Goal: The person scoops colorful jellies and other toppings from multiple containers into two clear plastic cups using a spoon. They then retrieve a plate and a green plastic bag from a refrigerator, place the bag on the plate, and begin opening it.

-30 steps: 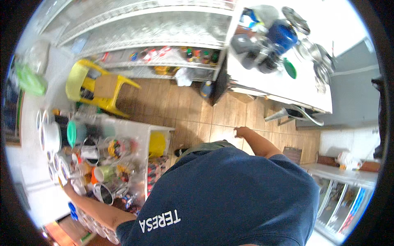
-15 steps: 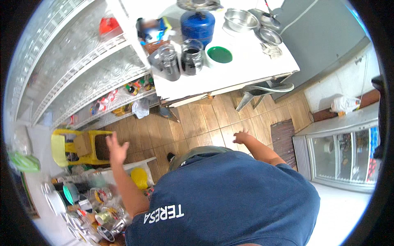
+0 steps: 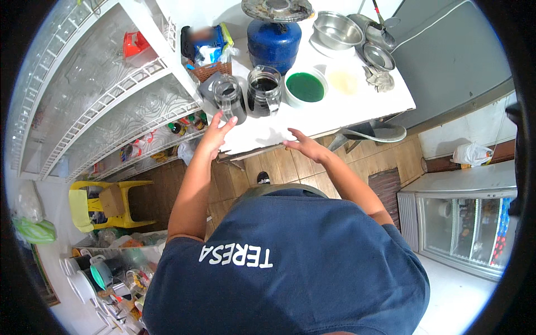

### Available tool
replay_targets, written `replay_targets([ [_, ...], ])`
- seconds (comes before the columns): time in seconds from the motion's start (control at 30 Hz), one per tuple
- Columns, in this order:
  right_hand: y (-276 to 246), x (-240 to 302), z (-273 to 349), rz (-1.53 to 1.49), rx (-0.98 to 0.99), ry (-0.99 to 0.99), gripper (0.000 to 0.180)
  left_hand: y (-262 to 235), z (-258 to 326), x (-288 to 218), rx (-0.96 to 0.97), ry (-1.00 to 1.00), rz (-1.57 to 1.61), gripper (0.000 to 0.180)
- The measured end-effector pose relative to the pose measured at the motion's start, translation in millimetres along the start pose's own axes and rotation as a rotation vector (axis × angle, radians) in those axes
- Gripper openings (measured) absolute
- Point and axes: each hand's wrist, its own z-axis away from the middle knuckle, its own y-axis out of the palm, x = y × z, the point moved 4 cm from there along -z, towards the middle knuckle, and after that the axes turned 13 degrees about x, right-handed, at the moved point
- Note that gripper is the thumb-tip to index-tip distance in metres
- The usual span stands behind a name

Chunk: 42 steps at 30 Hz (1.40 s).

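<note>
A white wire shelving rack fills the left side, standing just beside the left edge of the white tabletop. A grey cabinet rises past the tabletop's right edge, and a glass-fronted chiller stands on the floor well off to the right. A yellow plastic chair sits on the wooden floor below the rack.

On the tabletop, a blue gas cylinder with a burner on top stands toward the far edge. To its right lies a steel bowl, with smaller metal pans near the far right corner. A white bowl of green liquid sits nearer the middle. Just left of it stands a glass jar of dark liquid, and left again, near the left edge, a clear glass pitcher holding dark liquid. A small wicker basket of packets sits behind the pitcher.

The left hand is raised at the near left corner of the tabletop, fingers spread and released, tips just below the pitcher; I cannot tell whether they touch it. The right hand hovers over the near edge, fingers open and flat, gripping nothing, below the jar and apart from it.
</note>
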Motion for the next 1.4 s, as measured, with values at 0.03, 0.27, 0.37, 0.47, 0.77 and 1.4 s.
replay_targets([
  [0.03,0,18,-13,-0.010,-0.046,-0.018,0.082,3,-7,-6,0.056,-0.034,0.064,0.081],
  [0.27,-15,69,-94,-0.246,-0.086,-0.148,0.056,-2,-35,-18,0.330,-0.160,0.198,0.047],
  [0.37,-16,58,-104,-0.416,-0.045,-0.110,0.046,-3,-37,-20,0.296,-0.111,0.156,0.050],
  [0.47,-19,56,-108,-0.408,0.000,-0.060,0.040,4,-37,-19,0.169,-0.035,0.212,0.056],
  [0.77,-23,62,-108,-0.382,0.118,-0.089,0.038,56,43,-5,-0.044,0.019,0.405,0.039],
  [1.4,-172,4,147,-0.362,0.045,-0.047,0.041,210,34,-102,0.328,-0.156,0.128,0.039],
])
